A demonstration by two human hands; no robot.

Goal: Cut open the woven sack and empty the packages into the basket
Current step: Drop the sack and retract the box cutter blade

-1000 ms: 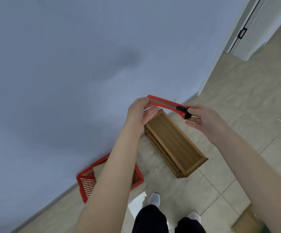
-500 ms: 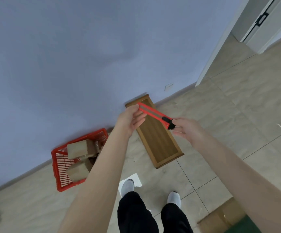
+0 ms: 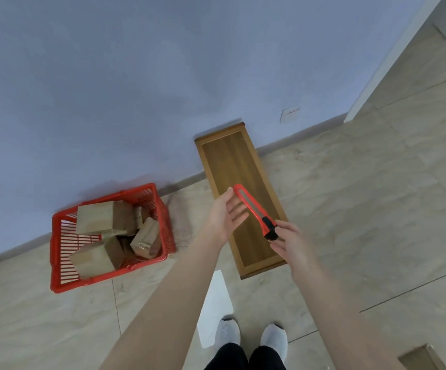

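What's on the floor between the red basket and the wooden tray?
Head view: only bare floor tile lies between the red basket and the wooden tray; the left hand and forearm cross above that gap.

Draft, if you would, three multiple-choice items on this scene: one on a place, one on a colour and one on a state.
1. Where is the basket?
A) left of the wooden tray, by the wall
B) on the tray
C) between the feet

2. What colour is the utility knife?
A) blue
B) red with a black end
C) yellow

3. How is the left hand?
A) clenched
B) wrapped round the knife
C) open, fingers straight

Answers: 1 A, it stands apart from the tray; 2 B, the body is red; 3 C, its palm shows, while the right hand pinches the knife's black end.
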